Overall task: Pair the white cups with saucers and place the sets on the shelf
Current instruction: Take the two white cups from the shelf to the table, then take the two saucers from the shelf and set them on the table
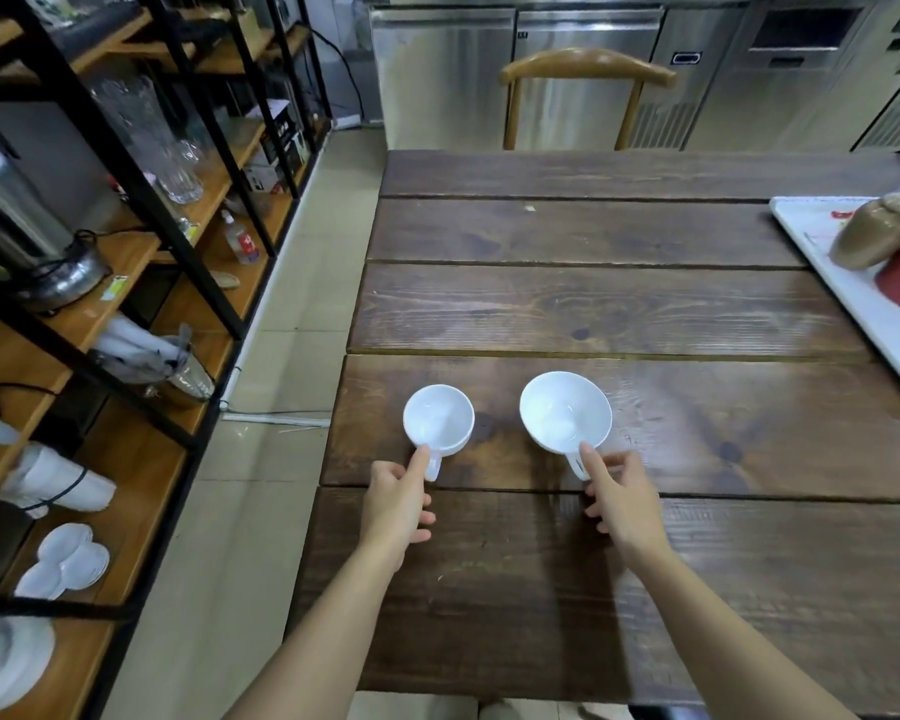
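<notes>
Two white cups are over the dark wooden table (pixel 619 304). My left hand (pixel 398 504) pinches the handle of the smaller left cup (pixel 437 418), which seems to rest on the wood. My right hand (pixel 622 498) grips the handle of the larger right cup (pixel 565 410), which is tilted toward me and looks lifted a little. Both cups are empty. A few white saucers (pixel 68 561) lie on a low board of the wooden shelf (pixel 141 475) to my left.
The shelf unit has black metal posts and holds glass jars (pixel 149 132), a metal kettle (pixel 66 275) and rolled white cloths (pixel 58 483). A white tray (pixel 853 304) with a brown and red object sits at the table's right edge. A wooden chair (pixel 585 75) stands at the far end.
</notes>
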The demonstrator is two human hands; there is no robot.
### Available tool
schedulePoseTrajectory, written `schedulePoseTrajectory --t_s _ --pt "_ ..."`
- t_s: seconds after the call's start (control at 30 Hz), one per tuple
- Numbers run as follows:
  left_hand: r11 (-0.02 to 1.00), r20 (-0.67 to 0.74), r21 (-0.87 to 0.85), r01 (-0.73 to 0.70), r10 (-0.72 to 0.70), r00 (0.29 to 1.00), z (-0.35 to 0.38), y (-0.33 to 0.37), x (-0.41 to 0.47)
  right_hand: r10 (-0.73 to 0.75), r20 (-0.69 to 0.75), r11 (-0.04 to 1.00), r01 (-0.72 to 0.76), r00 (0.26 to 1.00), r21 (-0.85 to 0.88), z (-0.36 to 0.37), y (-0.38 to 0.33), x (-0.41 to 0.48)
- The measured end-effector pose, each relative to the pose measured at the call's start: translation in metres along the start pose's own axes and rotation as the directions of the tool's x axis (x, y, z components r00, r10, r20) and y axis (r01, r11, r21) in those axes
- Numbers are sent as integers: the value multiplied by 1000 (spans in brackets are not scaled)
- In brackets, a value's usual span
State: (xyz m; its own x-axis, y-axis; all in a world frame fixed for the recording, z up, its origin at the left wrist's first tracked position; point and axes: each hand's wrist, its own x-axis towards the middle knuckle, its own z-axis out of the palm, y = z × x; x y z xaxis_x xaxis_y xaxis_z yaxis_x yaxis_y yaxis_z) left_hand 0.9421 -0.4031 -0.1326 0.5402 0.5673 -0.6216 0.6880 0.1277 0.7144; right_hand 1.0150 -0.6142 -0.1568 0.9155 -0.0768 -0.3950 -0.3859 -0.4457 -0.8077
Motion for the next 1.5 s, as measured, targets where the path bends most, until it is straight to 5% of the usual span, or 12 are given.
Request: schedulePoseTrajectory --t_s 0.13,0.23,0.4,0.6,1.07,1.5 --pt "965 -111 241 -104 134 985 -14 -4 -6 -80 -124 990 64 989 -125 -12 -9 -1" --pt "895 -185 415 -166 261 947 -31 -7 -18 -306 -145 924 257 941 -282 -21 -19 -4" --pt "712 -289 660 -241 536 793 -69 -13 -52 -629 5 686 559 777 -467 -9 -50 -24" --pt "656 -410 714 -242 674 615 -134 -44 -94 -762 236 469 765 603 -441 43 -84 -90" --pt "852 -794 523 19 480 373 -414 -227 -234 -784 606 116 991 133 -66 274 -111 -387" --pt "950 -973 229 211 219 71 -592 -381 -342 -616 690 -88 903 -381 420 447 -97 -667"
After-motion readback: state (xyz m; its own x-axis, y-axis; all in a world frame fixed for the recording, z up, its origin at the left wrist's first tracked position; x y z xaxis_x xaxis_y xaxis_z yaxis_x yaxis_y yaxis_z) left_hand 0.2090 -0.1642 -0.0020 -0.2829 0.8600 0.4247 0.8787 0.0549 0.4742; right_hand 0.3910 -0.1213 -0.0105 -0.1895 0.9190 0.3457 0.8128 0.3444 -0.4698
